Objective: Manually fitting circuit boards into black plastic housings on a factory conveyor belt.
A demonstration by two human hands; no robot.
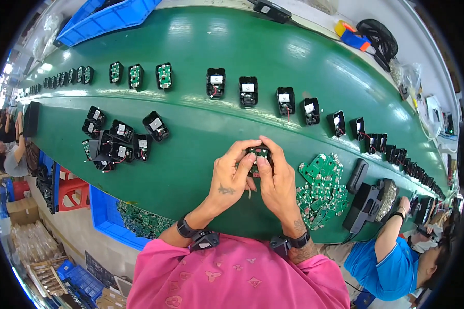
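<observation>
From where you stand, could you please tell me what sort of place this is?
Probably an electronics assembly workshop: loose green circuit boards, a row of black housings, a blue bin.

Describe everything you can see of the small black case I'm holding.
The small black case looks like boxy plastic, its open face turned up. A green circuit board with red and pale parts sits in it. The left hand and right hand grip its sides over the green table, thumbs on the board. Its underside is hidden.
</observation>
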